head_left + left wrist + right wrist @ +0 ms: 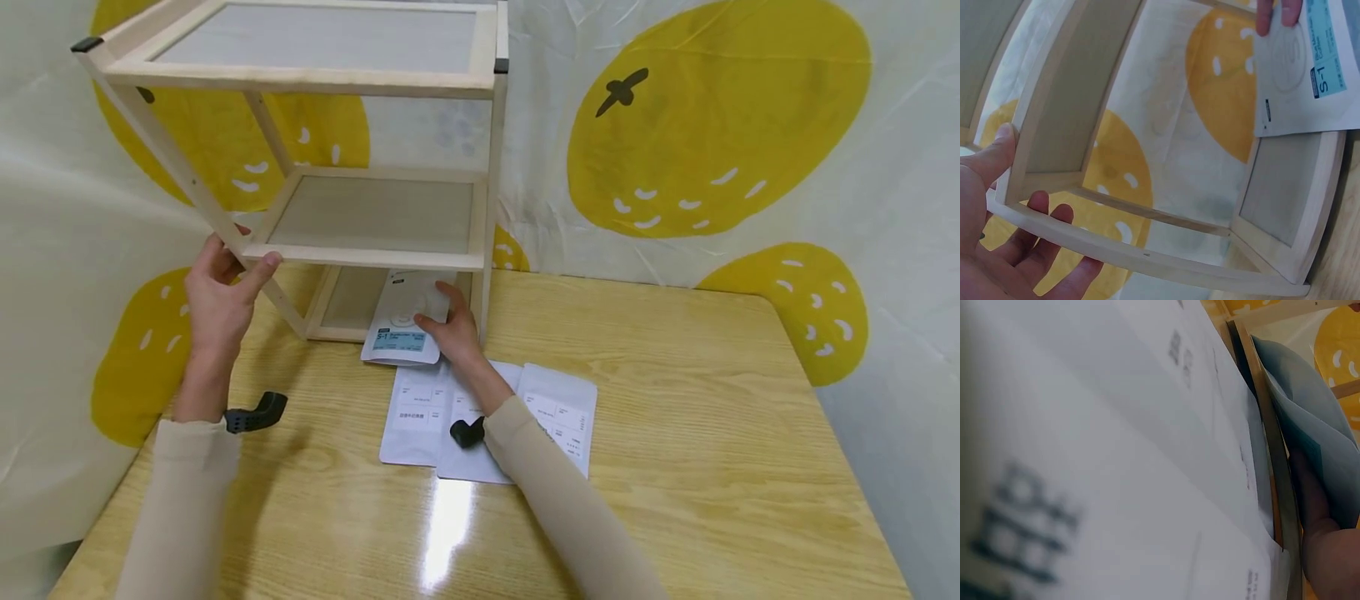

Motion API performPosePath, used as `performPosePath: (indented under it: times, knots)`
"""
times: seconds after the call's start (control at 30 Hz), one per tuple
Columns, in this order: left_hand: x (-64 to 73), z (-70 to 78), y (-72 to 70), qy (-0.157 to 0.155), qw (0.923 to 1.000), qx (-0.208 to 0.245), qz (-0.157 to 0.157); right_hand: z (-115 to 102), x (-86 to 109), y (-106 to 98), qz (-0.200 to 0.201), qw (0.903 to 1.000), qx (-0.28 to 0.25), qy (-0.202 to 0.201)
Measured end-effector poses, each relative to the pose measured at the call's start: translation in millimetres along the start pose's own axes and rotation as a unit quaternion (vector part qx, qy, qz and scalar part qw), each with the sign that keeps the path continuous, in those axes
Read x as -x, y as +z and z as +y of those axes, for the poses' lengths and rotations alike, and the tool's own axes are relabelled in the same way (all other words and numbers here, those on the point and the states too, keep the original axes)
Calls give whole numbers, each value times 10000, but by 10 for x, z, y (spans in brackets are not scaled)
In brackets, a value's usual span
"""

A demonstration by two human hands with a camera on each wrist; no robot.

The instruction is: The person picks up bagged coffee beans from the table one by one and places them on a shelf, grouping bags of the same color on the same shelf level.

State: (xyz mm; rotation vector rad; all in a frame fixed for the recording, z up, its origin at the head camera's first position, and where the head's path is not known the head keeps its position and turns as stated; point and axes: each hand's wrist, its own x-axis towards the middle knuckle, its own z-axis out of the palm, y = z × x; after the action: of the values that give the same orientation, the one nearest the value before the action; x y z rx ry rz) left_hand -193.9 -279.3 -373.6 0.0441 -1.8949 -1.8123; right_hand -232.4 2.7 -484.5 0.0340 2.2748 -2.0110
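A light wooden three-tier shelf rack [360, 254] stands at the back left of the table. My left hand [221, 304] grips its left front post at the middle tier, with the thumb on the front rail; the left wrist view shows the fingers [1072, 278] around the frame. At the bottom tier, my right hand [456, 329] holds the right side of a white pouch [393, 312] with a blue label marked S-1. The pouch lies partly over the bottom tier, its labelled end projecting past the front rail. In the right wrist view the pouch [1329, 434] looks bulged.
On the table in front of the rack, several white pouches [412, 425] with printed labels lie side by side, overlapping, partly under my right forearm. Wood-grain table [712, 433] extends to the right. A cloth with yellow fruit prints [540, 167] hangs behind and at the sides.
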Motion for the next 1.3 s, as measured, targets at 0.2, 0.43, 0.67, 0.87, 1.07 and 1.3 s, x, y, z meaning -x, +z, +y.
performPosePath:
  times: [0.2,0.43,0.67,0.87,1.07,1.3]
  knots:
    - [-4,0,1,-12,10000,81,-37,-5,-64,-12,6,10000,-31,-25]
    - [6,-5,-5,13,9999,98,-36,-11,-127,-8,35,10000,-28,-22]
    - [7,5,-1,-7,10000,77,-17,-29,-154,-11,-35,9999,95,-9]
    - [2,8,1,-11,9999,115,-21,-6,-181,12,8,9993,368,-54]
    - [3,6,7,0,10000,85,3,4,-190,41,124,9968,774,-165]
    - [4,4,12,-11,9999,122,18,-41,-165,53,303,9916,1223,-293]
